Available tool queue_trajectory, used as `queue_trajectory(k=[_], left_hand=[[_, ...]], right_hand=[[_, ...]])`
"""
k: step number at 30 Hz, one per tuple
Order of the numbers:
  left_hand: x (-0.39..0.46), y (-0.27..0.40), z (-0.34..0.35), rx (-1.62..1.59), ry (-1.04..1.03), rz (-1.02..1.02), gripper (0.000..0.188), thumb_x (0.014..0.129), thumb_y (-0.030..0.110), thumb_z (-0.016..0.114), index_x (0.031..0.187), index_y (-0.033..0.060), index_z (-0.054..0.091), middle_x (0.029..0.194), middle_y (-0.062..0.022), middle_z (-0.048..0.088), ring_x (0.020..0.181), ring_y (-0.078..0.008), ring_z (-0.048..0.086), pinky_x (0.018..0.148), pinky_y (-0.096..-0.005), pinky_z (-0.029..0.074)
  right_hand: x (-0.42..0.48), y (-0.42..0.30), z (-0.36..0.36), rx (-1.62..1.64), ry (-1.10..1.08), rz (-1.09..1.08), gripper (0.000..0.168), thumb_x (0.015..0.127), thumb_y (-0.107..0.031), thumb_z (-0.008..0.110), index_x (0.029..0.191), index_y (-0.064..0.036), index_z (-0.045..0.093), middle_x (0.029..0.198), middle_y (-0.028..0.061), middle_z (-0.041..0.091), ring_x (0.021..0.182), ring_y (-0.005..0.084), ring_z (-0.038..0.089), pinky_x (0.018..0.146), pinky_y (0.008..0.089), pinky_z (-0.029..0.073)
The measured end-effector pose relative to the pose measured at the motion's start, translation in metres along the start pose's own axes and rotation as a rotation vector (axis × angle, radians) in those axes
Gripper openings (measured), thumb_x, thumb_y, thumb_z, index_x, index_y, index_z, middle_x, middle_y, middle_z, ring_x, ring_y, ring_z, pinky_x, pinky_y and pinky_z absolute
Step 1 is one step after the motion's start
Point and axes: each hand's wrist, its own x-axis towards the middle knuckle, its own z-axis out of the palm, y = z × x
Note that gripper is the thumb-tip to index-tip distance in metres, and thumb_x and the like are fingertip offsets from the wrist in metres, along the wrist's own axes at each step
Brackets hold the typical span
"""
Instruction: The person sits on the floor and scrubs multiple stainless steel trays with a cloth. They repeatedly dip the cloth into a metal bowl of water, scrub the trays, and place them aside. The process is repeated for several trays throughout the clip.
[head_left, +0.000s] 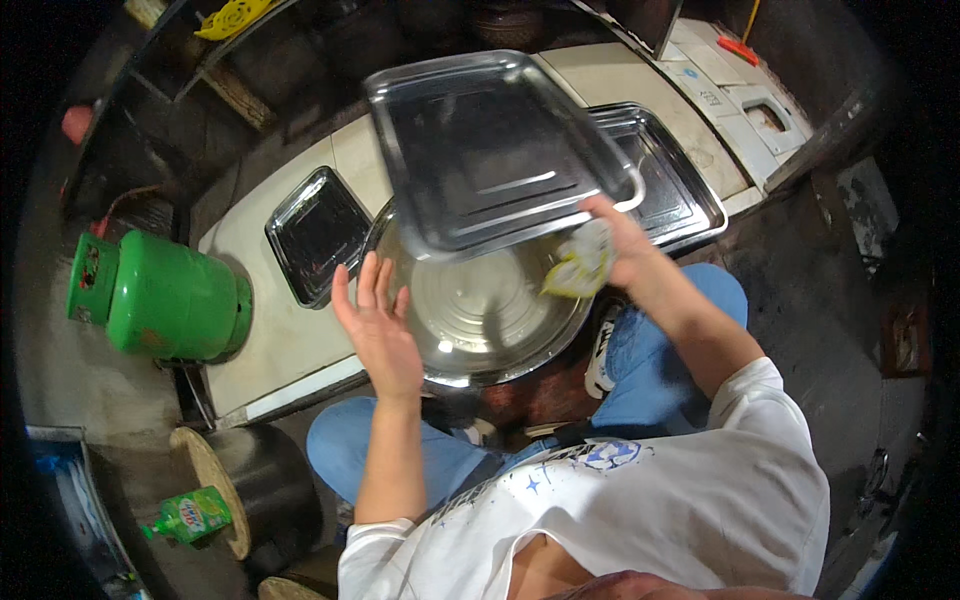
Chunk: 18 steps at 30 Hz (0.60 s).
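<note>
A large rectangular metal tray (487, 150), slightly blurred, is tilted above a round metal basin (480, 315). My right hand (626, 244) grips the tray's near right corner and also holds a crumpled white and yellow cloth or sponge (581, 262) against the palm. My left hand (382, 330) is raised over the basin's left rim, palm up, fingers apart, with nothing in it. Left of the basin a smaller dark-looking metal tray (319, 236) lies on the pale tiled counter (262, 382). Another metal tray (667, 180) rests on the counter at the right, partly hidden by the raised one.
A green gas cylinder (176, 292) stands at the counter's left end. Below it, a green pump bottle (191, 514) sits on a wooden-ended spool (247, 487). A red-headed brush (739, 51) lies at the upper right, near a squat-toilet-like white fixture (769, 120). My knees are beside the basin.
</note>
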Motion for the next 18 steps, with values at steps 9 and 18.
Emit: queue_trajectory(k=[9, 18], left_hand=[[0.022, 0.011, -0.027, 0.015, 0.206, -0.179, 0.045, 0.095, 0.032, 0.046, 0.13, 0.0065, 0.035, 0.125, -0.0198, 0.05, 0.112, -0.0259, 0.052, 0.088, -0.0384, 0.044], [0.025, 0.006, -0.032, -0.055, 0.191, -0.263, 0.041, 0.092, 0.022, 0.053, 0.126, 0.0032, 0.038, 0.11, -0.0195, 0.059, 0.094, -0.0229, 0.06, 0.078, -0.0327, 0.047]], right_hand=[[-0.023, -0.133, -0.167, -0.211, 0.333, -0.207, 0.025, 0.078, -0.027, 0.062, 0.088, -0.004, 0.063, 0.083, 0.0113, 0.066, 0.073, 0.0256, 0.063, 0.069, 0.0392, 0.053], [-0.044, -0.103, -0.256, -0.216, 0.452, 0.011, 0.04, 0.075, -0.037, 0.055, 0.096, -0.004, 0.064, 0.088, 0.0153, 0.066, 0.075, 0.0325, 0.062, 0.07, 0.0438, 0.052]])
